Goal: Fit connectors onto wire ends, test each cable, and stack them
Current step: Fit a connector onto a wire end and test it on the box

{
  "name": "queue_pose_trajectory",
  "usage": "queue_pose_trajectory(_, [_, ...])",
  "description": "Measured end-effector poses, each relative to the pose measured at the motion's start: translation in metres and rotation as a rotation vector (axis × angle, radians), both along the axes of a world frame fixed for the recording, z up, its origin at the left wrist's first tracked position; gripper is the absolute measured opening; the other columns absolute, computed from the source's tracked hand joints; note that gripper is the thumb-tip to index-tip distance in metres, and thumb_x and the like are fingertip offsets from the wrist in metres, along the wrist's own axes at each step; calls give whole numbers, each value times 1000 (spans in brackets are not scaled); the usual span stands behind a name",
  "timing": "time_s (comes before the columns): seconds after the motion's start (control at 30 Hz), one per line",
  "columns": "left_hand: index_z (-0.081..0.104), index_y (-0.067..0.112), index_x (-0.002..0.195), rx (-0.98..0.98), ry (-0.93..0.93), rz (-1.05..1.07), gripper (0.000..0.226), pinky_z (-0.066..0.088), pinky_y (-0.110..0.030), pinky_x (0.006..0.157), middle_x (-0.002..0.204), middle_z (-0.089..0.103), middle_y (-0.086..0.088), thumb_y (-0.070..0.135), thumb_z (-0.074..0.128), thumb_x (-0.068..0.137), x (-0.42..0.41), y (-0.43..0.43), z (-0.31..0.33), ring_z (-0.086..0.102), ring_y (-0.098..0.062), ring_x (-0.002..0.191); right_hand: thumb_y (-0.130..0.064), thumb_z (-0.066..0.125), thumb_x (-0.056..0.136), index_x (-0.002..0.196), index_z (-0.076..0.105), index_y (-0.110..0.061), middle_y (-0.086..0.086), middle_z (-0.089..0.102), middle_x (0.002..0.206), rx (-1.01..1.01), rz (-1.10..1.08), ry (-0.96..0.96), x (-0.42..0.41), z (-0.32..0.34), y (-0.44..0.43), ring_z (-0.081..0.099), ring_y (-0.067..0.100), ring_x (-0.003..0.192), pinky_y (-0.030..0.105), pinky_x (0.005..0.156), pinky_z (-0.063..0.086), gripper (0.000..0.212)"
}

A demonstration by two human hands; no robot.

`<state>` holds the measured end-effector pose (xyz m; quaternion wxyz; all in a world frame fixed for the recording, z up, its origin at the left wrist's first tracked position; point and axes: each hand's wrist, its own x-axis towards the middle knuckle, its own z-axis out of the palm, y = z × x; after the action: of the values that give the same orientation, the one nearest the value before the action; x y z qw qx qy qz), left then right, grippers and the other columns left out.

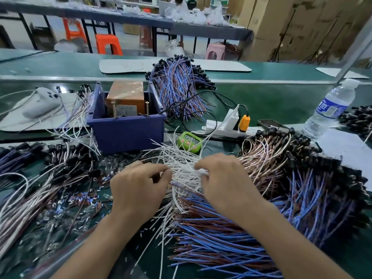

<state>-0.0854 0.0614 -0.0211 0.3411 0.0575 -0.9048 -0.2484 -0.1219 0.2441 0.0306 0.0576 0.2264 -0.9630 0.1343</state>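
**Head view, as read from my remote station.** The left hand [138, 190] and the right hand [223, 182] meet over a loose bundle of thin white wires [181, 158] lying on the green desk [271, 101].

- **Fingers.** The left fingers [164, 172] are curled, thumb against forefinger, and pinch a few white strands. The right fingers [199, 168] are curled round strands of the same bundle, just beside the left fingertips. Blur keeps me from telling what else, if anything, sits in either pinch.
- **Beyond the fingers.** A round green digital timer [190, 141] lies close by. Farther off to the left stands a dark blue plastic bin [128, 133] holding an orange-brown box [125, 97]. Beyond the right fingers lies a white power strip [221, 129] with an orange plug [244, 122] in it. Behind the bin lies a heap of blue and brown cables with black connectors [177, 87].
- **Right of the right fingers.** A pile of pinkish copper-coloured cables with black connectors [267, 158] lies near. A clear plastic water bottle with a blue label [330, 109] stands well apart from it.
- **Nearer than the fingers.** A fan of blue and brown wires with bare ends [211, 238] spreads beneath the right wrist.
- **Left of the left fingers.** Small loose terminals [80, 200] are scattered on the desk.
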Motion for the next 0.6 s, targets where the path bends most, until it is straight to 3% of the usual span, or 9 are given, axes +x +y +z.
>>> queue_pose_trajectory(0.1, [82, 30, 84, 40, 11, 49, 16, 50, -31, 58, 70, 76, 7, 40, 69, 85, 1, -5, 2, 72, -25, 64, -15, 61, 92, 122, 72, -26, -2, 72, 121, -193, 27, -75, 4, -9, -27, 59, 17, 117, 32, 106, 44, 34])
queue_pose_trajectory(0.2, [81, 31, 90, 120, 39, 88, 19, 53, -33, 60, 73, 77, 8, 40, 64, 90, 2, -18, 9, 72, -23, 66, -16, 60, 89, 118, 74, -28, -6, 75, 114, -336, 82, -80, 10, -10, -58, 63, 16, 111, 32, 100, 49, 35])
queue_pose_trajectory(0.3, [80, 31, 93, 196, 90, 179, 17, 51, -32, 63, 76, 77, 8, 37, 64, 90, 2, -38, 19, 72, -24, 70, -19, 52, 82, 103, 75, -31, -10, 75, 92, -455, 132, -160, 14, -6, -93, 65, 14, 88, 32, 81, 53, 34])
queue_pose_trajectory(0.37, [80, 32, 99, 211, 86, 247, 19, 50, -31, 67, 82, 79, 6, 33, 63, 90, 2, -51, 27, 73, -25, 74, -20, 51, 78, 84, 73, -28, -8, 69, 71, -513, 153, -231, 13, -6, -116, 59, 13, 69, 32, 64, 48, 24])
queue_pose_trajectory(0.43, [80, 35, 104, 151, 0, 343, 22, 48, -31, 68, 86, 80, 0, 27, 64, 91, 4, -69, 36, 73, -30, 80, -18, 54, 79, 71, 67, -26, -6, 62, 60, -545, 163, -310, 11, -4, -140, 54, 15, 60, 32, 56, 42, 17])
queue_pose_trajectory(0.5, [79, 40, 103, 20, -233, 444, 23, 44, -33, 68, 92, 78, -3, 29, 62, 91, 5, -93, 44, 72, -33, 87, -15, 57, 83, 68, 66, -26, -4, 64, 62, -510, 183, -372, 12, -4, -164, 58, 20, 64, 31, 58, 45, 21])
queue_pose_trajectory(0.6, [77, 39, 103, -80, -472, 534, 23, 39, -34, 71, 99, 76, -2, 35, 58, 90, 14, -129, 56, 70, -30, 97, -11, 59, 88, 85, 77, -25, 0, 72, 78, -436, 241, -413, 14, -5, -197, 66, 25, 79, 28, 66, 46, 23])
